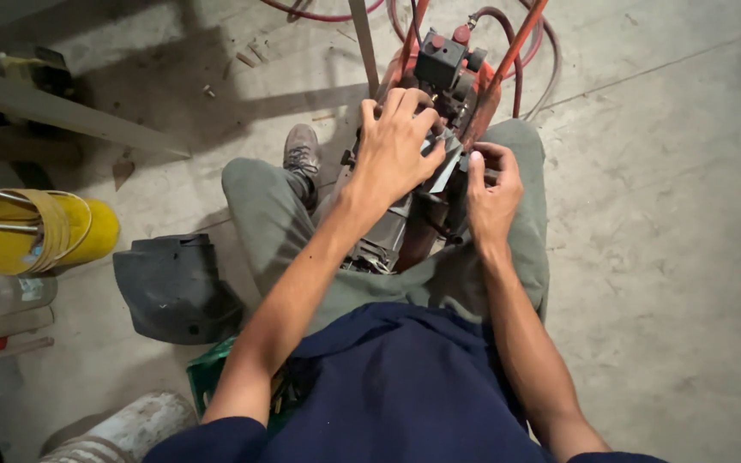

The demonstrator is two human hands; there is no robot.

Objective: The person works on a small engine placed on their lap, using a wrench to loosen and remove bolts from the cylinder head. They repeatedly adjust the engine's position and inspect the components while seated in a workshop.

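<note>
My left hand (pixel 394 150) is stretched forward, palm down, fingers spread and curled at the tips. My right hand (pixel 490 193) sits just beside it, fingers bent in, thumb up. Both forearms are bare, elbows bent.

I am watching through a single camera worn on the person's head, and it is looking almost straight down along the chest and both forearms. It is sitting close: the left hand (pixel 394 147) and right hand (pixel 490 193) are filling the middle of the frame over the red machine (pixel 449 81) held between the knees. The concrete floor (pixel 671 197) is taking up the edges on all sides. No second view is running to share anything with it.
</note>
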